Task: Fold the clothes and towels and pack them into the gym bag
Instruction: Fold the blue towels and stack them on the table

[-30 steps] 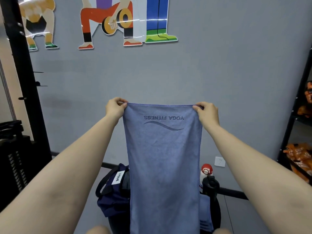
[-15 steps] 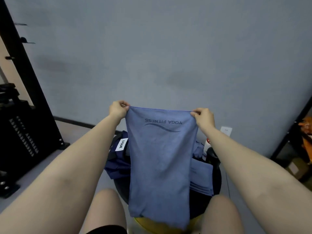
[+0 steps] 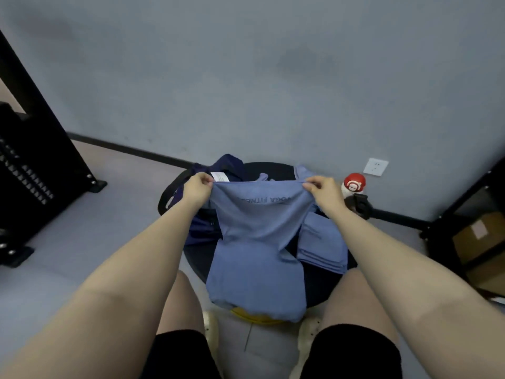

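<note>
Blue-grey microfibre towel (image 3: 257, 242) with dark "YOGA FITNESS" lettering hangs from its top edge, lower end draped over the near rim of the round black table (image 3: 325, 291). Left hand (image 3: 197, 187) pinches the top corner at 9 o'clock of the towel; right hand (image 3: 323, 190) pinches the opposite corner at 3 o'clock. Fingers and thumb of both curl round the hem. Top edge is drawn fairly taut between them, probably to keep the cloth flat and square so it can be laid down for a fold.

Navy fabric gym bag (image 3: 203, 214) with a white label sits on the table at 10 o'clock of the towel, partly hidden behind it; close at hand for packing. Stack of folded blue-grey towels (image 3: 322, 247) lies at 3 o'clock, just beside the hanging towel, so some folding looks done already.

Red-capped bottle (image 3: 354, 184) stands at 2 o'clock, near the wall.

Judgement: fold in progress, packing not yet begun.
</note>
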The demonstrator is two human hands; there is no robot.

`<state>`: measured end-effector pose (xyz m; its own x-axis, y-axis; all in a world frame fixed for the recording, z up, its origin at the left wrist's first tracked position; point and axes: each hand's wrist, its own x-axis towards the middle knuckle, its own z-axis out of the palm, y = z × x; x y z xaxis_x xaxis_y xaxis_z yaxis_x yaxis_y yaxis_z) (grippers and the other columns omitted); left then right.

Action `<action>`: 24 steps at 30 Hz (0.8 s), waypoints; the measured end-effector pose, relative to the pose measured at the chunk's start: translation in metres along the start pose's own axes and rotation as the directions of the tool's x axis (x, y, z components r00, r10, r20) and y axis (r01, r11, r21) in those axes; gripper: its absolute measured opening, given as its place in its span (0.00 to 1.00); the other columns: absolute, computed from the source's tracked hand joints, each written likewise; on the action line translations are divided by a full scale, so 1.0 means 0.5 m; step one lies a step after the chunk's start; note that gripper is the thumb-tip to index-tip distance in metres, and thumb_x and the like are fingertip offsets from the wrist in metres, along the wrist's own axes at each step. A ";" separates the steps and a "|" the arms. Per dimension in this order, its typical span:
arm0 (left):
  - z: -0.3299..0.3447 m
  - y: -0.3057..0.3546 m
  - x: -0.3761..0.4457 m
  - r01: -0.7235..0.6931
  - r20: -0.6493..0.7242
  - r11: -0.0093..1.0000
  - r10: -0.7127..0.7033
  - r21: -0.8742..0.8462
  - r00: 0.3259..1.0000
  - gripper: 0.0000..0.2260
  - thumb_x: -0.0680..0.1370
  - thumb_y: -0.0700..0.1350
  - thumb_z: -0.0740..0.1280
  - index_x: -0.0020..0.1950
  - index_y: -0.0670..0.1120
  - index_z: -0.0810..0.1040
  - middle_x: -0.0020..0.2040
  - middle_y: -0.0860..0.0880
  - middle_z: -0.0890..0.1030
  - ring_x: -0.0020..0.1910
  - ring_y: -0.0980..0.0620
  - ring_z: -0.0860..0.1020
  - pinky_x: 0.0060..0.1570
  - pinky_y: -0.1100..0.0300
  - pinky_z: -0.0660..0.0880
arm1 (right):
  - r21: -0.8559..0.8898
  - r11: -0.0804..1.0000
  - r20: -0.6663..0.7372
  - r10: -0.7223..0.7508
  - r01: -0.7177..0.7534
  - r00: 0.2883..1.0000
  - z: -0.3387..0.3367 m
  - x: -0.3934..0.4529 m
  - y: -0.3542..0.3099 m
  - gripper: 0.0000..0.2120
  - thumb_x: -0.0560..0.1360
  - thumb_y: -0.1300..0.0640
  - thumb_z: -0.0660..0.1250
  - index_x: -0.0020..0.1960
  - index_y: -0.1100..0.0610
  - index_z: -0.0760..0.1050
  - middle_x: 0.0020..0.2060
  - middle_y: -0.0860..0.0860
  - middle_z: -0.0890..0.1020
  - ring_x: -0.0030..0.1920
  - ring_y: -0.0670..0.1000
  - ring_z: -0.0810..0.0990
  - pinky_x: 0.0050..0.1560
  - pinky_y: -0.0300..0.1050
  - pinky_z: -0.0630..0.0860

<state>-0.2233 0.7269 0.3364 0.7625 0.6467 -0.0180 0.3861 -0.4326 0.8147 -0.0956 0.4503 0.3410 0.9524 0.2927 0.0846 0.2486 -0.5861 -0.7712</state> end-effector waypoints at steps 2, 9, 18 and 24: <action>0.022 -0.026 -0.020 0.023 0.028 1.000 -0.024 0.013 0.999 0.06 0.78 0.37 0.61 0.50 0.42 0.78 0.43 0.48 0.76 0.46 0.51 0.72 0.46 0.61 0.69 | -0.040 0.999 0.060 0.001 0.001 0.998 0.019 -0.021 0.028 0.09 0.78 0.59 0.66 0.54 0.62 0.81 0.51 0.59 0.83 0.51 0.56 0.79 0.47 0.41 0.69; 0.080 -0.122 -0.099 0.135 0.103 0.987 -0.144 0.092 0.984 0.07 0.76 0.38 0.58 0.44 0.44 0.75 0.46 0.46 0.78 0.46 0.48 0.73 0.43 0.60 0.67 | -0.017 0.999 0.243 0.053 -0.050 0.969 0.084 -0.110 0.103 0.07 0.77 0.60 0.66 0.51 0.61 0.81 0.47 0.59 0.83 0.47 0.53 0.79 0.45 0.44 0.72; 0.140 -0.220 -0.176 0.126 0.259 0.963 -0.188 0.239 0.947 0.08 0.80 0.40 0.58 0.49 0.39 0.74 0.47 0.41 0.75 0.46 0.45 0.73 0.42 0.58 0.66 | -0.114 0.992 0.415 0.089 -0.045 0.905 0.140 -0.216 0.201 0.07 0.77 0.59 0.67 0.51 0.61 0.81 0.48 0.56 0.83 0.51 0.54 0.79 0.49 0.45 0.73; 0.182 -0.254 -0.191 0.099 0.338 0.913 -0.245 0.395 0.909 0.13 0.80 0.39 0.56 0.59 0.36 0.75 0.58 0.38 0.77 0.58 0.39 0.74 0.55 0.54 0.70 | -0.158 0.980 0.503 0.184 -0.120 0.844 0.185 -0.244 0.247 0.08 0.74 0.54 0.71 0.50 0.58 0.81 0.48 0.54 0.83 0.51 0.50 0.80 0.47 0.39 0.71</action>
<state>-0.2980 0.6630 0.1822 0.7737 0.4817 -0.4115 0.6335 -0.5787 0.5136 -0.1971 0.4119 0.1771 0.7613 0.5193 -0.3883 0.1570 -0.7287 -0.6666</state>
